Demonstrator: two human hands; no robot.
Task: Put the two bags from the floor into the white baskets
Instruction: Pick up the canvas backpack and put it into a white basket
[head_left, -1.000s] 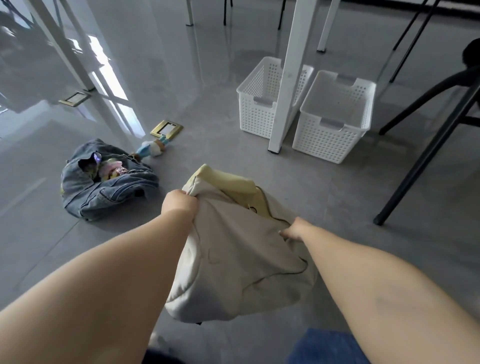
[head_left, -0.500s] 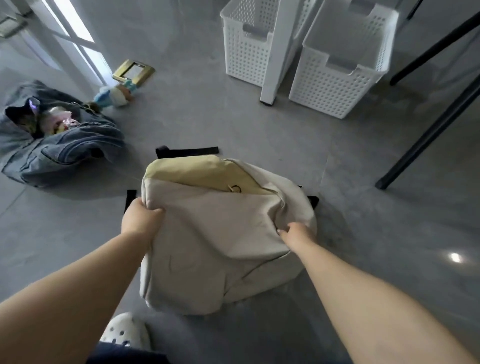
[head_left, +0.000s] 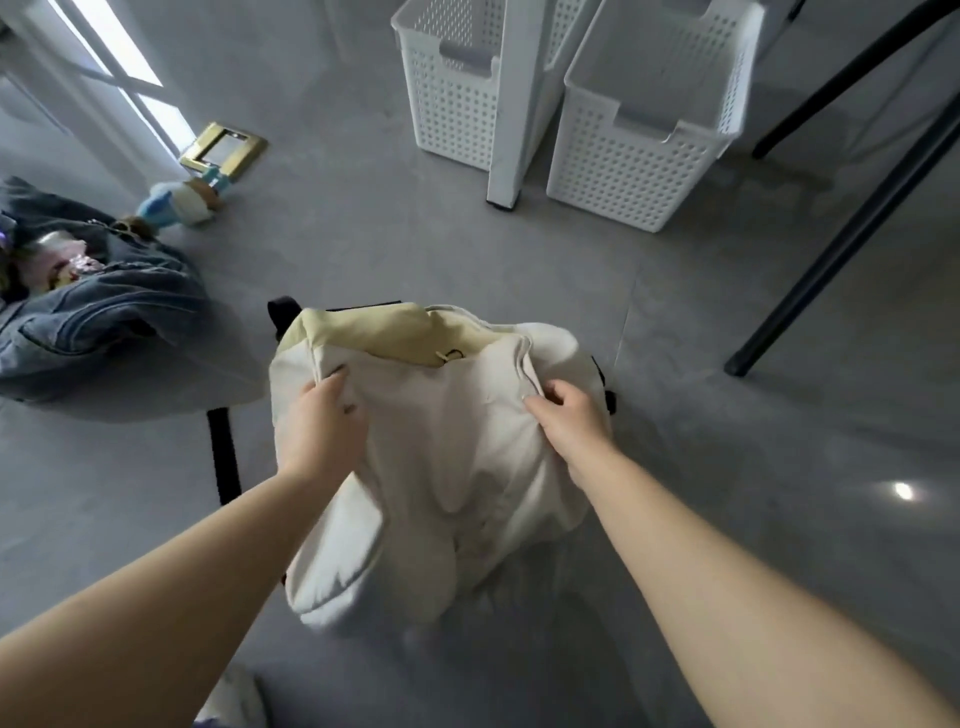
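A cream bag (head_left: 447, 467) with a pale yellow top and black straps hangs in front of me, above the grey floor. My left hand (head_left: 324, 421) grips its fabric on the left side and my right hand (head_left: 569, 415) grips it on the right. A blue denim bag (head_left: 104, 306) stuffed with colourful items lies on the floor at the far left. Two white perforated baskets stand ahead: one (head_left: 447, 98) left of a white table leg, the other (head_left: 639, 156) right of it. Both look empty.
A white table leg (head_left: 511, 104) stands between the baskets. Black chair legs (head_left: 852, 223) slant across the right. A small doll (head_left: 179, 200) and a brass floor socket (head_left: 223, 150) lie near the denim bag. My white shoe (head_left: 234, 696) shows at the bottom.
My view has moved closer to the baskets. The cream bag has come up off the floor and bunched between my hands, and both hands have shifted their hold higher on the fabric.
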